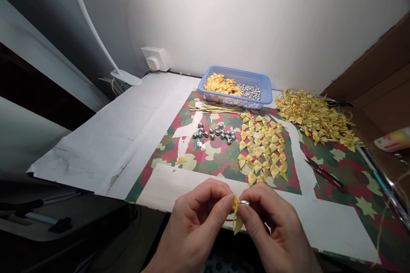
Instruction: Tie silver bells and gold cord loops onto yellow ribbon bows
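Note:
Between my two hands, above the table's near edge, is a yellow ribbon bow, its tail hanging down. My left hand pinches the bow between thumb and forefinger. In my right hand, thumb and forefinger close on a small silver bell pressed against the bow. Beyond the hands, several yellow bows lie in columns on the camouflage-patterned cover. Left of them is a loose group of silver bells. Gold ties lie in a bundle behind the bells.
A blue basket at the back holds yellow bows and silver beads. To its right is a heap of bows with gold ties. Scissors lie at right, near a cardboard wall. A white lamp stands at left.

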`<state>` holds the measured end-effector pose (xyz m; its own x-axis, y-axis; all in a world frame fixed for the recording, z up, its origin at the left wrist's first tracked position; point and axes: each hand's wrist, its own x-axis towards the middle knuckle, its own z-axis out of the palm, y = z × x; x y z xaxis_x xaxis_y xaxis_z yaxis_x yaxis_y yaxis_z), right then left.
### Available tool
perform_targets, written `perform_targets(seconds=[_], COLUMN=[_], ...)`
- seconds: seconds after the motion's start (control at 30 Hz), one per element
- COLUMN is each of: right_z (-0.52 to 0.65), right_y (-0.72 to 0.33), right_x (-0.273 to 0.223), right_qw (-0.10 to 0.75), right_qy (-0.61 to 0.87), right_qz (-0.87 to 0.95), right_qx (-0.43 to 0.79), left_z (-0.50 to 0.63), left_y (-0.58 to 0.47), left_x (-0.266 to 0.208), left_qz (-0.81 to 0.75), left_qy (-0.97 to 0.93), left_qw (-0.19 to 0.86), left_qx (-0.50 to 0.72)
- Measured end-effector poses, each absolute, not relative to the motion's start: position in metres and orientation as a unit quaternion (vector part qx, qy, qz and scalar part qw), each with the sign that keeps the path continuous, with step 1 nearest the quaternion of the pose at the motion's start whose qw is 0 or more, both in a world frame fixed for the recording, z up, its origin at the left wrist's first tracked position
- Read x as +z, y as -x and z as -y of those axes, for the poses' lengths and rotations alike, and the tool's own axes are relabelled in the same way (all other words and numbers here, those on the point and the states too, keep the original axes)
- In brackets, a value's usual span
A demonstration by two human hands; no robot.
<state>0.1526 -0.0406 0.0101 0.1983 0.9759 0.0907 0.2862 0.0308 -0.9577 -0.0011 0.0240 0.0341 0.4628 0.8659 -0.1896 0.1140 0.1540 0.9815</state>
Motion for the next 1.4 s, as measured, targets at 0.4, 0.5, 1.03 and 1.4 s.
perform_targets(seconds=[0.4,0.5,1.03,1.4], right_z=[0.042,0.039,0.026,0.026], right_y=[-0.141,-0.140,-0.159,-0.180], right_x=[0.002,0.005,0.013,0.005], right_qw=[0.570,0.590,0.479,0.484], right_qy=[0.620,0.576,0.555,0.585], right_qz=[0.412,0.294,0.417,0.360], right_qx=[0.348,0.484,0.538,0.542], left_z=[-0.023,-0.020,-0.015,-0.030], left_y=[0.006,0.000,-0.007,-0.002], left_x=[0.029,0.028,0.030,0.018], left_qz=[-0.350,-0.391,-0.396,-0.417], left_qy=[-0.752,-0.660,-0.518,-0.408], left_qw=[0.452,0.561,0.662,0.756], left_qx=[0.329,0.312,0.368,0.295])
